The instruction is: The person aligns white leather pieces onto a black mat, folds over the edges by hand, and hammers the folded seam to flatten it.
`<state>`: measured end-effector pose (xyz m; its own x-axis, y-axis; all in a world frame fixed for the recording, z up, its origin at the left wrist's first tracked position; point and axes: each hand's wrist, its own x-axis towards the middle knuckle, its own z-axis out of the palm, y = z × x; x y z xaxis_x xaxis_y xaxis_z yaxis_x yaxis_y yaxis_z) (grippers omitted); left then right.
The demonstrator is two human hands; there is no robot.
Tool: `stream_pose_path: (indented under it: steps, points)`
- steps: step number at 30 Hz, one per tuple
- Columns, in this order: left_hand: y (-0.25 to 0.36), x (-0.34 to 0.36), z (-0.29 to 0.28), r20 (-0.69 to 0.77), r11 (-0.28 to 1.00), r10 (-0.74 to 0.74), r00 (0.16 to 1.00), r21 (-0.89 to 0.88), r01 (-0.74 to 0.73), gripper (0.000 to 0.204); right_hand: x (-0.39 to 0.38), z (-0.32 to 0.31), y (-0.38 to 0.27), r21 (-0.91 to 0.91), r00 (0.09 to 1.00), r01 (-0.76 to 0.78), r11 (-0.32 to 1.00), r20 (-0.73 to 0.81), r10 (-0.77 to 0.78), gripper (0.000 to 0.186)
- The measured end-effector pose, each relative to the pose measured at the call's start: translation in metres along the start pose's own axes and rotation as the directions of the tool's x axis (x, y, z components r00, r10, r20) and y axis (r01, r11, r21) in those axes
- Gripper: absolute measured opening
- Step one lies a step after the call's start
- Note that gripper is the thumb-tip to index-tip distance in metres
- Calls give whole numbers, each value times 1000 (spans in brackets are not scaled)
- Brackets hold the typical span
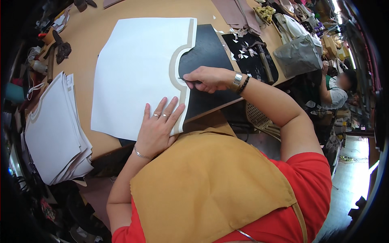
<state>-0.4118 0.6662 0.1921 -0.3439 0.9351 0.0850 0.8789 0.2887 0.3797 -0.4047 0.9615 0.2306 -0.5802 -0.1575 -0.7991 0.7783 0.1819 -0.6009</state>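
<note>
A large white panel, leather-like, with a beige strip along its notched right edge, lies flat on the table, partly over a black mat. My left hand rests palm down on the panel's near right corner, fingers spread, holding nothing. At the curved notch my right hand is closed around a small dark tool. Its thin tip touches or nearly touches the strip; most of the tool is hidden in the fingers, so its exact kind does not show.
Similar white panels are stacked at the table's left edge. A hammer lies on a black board with white scraps. Another hammer lies far left. A grey bag stands at the right, and a person sits beyond.
</note>
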Motion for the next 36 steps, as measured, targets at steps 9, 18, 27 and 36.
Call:
stream_pose_path:
  steps: [9,18,27,36]
  points:
    - [-31,33,-80,101,939,-204,974,-262,224,40,-25,-47,28,177,981,65,982,-193,-30,42]
    - [-45,116,-4,-352,990,-137,926,-13,142,10,-1,-36,17,162,995,42,986,-93,-27,45]
    - [-43,118,3,-487,993,-118,865,-41,113,6,2,-28,8,160,992,74,984,-109,-57,43]
    - [-44,116,4,-485,995,-90,870,0,104,6,0,-34,13,122,991,120,985,-81,-111,43]
